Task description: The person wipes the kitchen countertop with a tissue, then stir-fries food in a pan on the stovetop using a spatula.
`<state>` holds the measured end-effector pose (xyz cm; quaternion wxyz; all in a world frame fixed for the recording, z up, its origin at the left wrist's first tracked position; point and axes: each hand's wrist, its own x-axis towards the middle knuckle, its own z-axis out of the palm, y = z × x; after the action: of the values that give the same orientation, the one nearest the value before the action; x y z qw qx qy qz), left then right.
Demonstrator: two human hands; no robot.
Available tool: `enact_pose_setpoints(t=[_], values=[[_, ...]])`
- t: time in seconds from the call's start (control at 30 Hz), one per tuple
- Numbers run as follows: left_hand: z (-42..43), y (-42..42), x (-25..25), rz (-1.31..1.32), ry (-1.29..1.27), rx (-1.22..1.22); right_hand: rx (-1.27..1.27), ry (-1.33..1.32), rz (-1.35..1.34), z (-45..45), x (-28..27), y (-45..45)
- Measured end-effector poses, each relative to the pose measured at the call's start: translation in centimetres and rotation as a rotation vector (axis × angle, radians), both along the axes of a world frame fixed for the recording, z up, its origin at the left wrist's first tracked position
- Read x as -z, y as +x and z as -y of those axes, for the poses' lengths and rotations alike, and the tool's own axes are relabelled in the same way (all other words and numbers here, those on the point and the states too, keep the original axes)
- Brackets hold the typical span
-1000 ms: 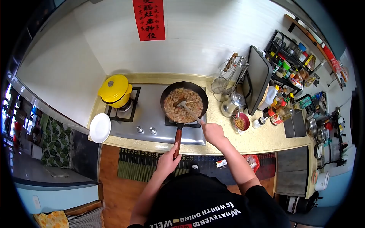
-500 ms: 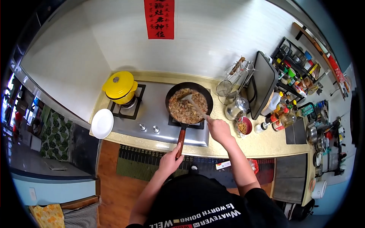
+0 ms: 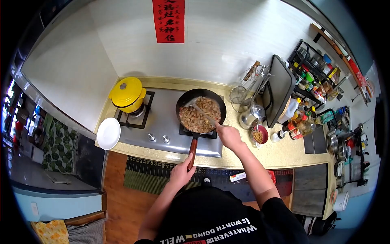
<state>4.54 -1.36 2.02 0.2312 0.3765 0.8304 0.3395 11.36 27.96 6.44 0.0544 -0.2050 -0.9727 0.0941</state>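
My left hand is wrapped round the brown wooden handle of a black frying pan. The pan sits on the right burner of the steel stove, its handle pointing towards me. Browned chopped food, seemingly small pieces of meat, covers the pan's bottom. Closed on the handle of a spatula is my right hand, just past the pan's right front rim. The spatula's head lies among the food, partly covered by it.
On the left burner stands a yellow lidded pot, with a white plate in front of it. To the right are a metal pot, a red bowl of food, a utensil rack, a dark board and several sauce bottles.
The spatula head has shifted slightly left within the pan, and my right hand has moved a little left with it. My left hand keeps its grip on the pan handle.
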Motion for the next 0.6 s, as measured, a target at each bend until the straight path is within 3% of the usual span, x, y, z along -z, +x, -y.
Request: enact_pose_setpoints(t=[0.17,0.37,0.6], values=[[0.0,-0.2,0.3,0.002,0.026,0.013,0.012,0.023,0.102,0.3,-1.4,0.3],[0.0,-0.1,0.4,0.01,0.024,0.012,0.136,-0.126,-0.071,-1.8,2.2,0.3],[0.0,0.0,0.6,-0.025,0.032,0.02,0.127,-0.11,-0.006,1.0,-0.5,2.7]])
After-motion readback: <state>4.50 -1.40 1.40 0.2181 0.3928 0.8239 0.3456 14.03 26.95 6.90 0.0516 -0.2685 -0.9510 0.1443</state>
